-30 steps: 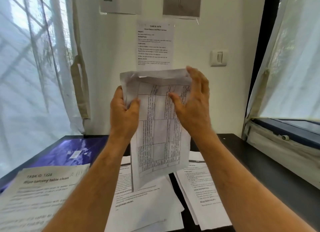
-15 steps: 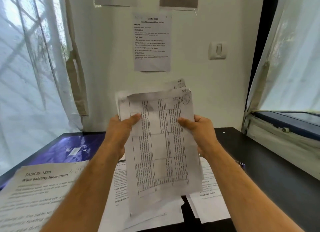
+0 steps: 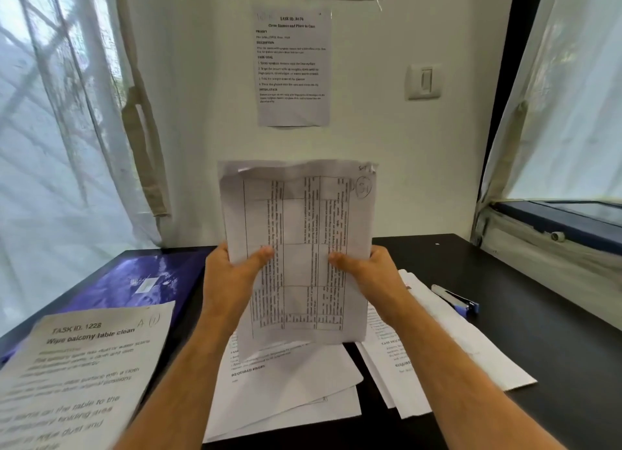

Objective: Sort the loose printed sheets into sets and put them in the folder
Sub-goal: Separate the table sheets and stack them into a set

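Left hand (image 3: 232, 274) and right hand (image 3: 373, 274) both grip upright stack of white printed table sheets (image 3: 298, 247), thumbs on front. Closed glossy purple folder (image 3: 144, 281) at 9 o'clock on black table (image 3: 521, 298).

A taped notice (image 3: 293, 67) and light switch (image 3: 424, 81) mark the far wall, with curtains (image 3: 60, 140) left and a stapler (image 3: 455, 298) lying right on the black table (image 3: 525, 315).

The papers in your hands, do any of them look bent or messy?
Yes. The held sheets, gripped by the left hand and right hand, are wrinkled and curled along the top edge, and their corners don't line up. On the table, the pile below is fanned out crookedly too.
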{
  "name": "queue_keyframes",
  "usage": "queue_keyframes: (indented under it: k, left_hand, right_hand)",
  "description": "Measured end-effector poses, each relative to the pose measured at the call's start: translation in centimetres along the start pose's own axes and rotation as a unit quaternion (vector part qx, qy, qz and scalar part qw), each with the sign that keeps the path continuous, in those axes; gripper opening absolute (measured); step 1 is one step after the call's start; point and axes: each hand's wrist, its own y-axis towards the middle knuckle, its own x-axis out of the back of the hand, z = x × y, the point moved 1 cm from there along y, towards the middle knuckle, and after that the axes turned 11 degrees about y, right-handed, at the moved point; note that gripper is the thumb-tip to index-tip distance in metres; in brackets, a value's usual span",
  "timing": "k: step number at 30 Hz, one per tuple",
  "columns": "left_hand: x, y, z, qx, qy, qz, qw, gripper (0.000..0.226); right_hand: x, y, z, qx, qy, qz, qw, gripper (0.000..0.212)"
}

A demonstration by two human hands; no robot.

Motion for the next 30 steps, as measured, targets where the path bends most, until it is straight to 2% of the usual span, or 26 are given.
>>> queue_keyframes:
  k: [3, 5, 9, 15, 20, 23, 27, 30]
  left_hand:
    - [-0.1, 0.0, -0.7, -0.044, 0.038, -0.036, 0.998, 0.019]
    - [-0.3, -0.4, 0.1, -0.031, 0.046, -0.034, 0.998, 0.019]
    - [-0.3, -2.0, 3.0, 0.045, 0.027, 0.043, 0.998, 0.018]
    - [0.5, -1.6, 2.4, 0.024, 0.007, 0.025, 0.999, 0.012]
    - [0.0, -2.3, 2.9, 0.098, 0.018, 0.101, 0.99, 0.014]
    - [0.0, -1.9, 1.8, 0.12, 0.0, 0.132, 0.984, 0.015]
    - [-0.9, -1.1, 0.4, 0.176, -0.061, 0.251, 0.95, 0.035]
    - [-3.0, -1.0, -0.2, 0.204, -0.138, 0.265, 0.932, 0.038]
  right_hand:
    - [-0.5, 0.0, -0.1, 0.019, -0.007, -0.017, 1.0, 0.014]
    - [-0.8, -0.4, -0.9, 0.007, -0.033, -0.011, 0.999, 0.014]
    - [-1.1, -1.2, -3.0, -0.037, -0.071, 0.017, 0.997, 0.016]
    - [-1.5, -1.2, -2.2, 0.011, -0.044, 0.0, 0.999, 0.018]
    - [-1.5, -1.6, -2.7, -0.026, -0.093, -0.001, 0.995, 0.023]
    - [-0.4, -1.4, -1.4, -0.02, -0.087, 0.0, 0.996, 0.018]
    - [2.6, -1.3, 0.5, -0.073, -0.068, -0.009, 0.995, 0.017]
    - [6.1, -1.9, 1.0, -0.142, -0.084, 0.002, 0.986, 0.022]
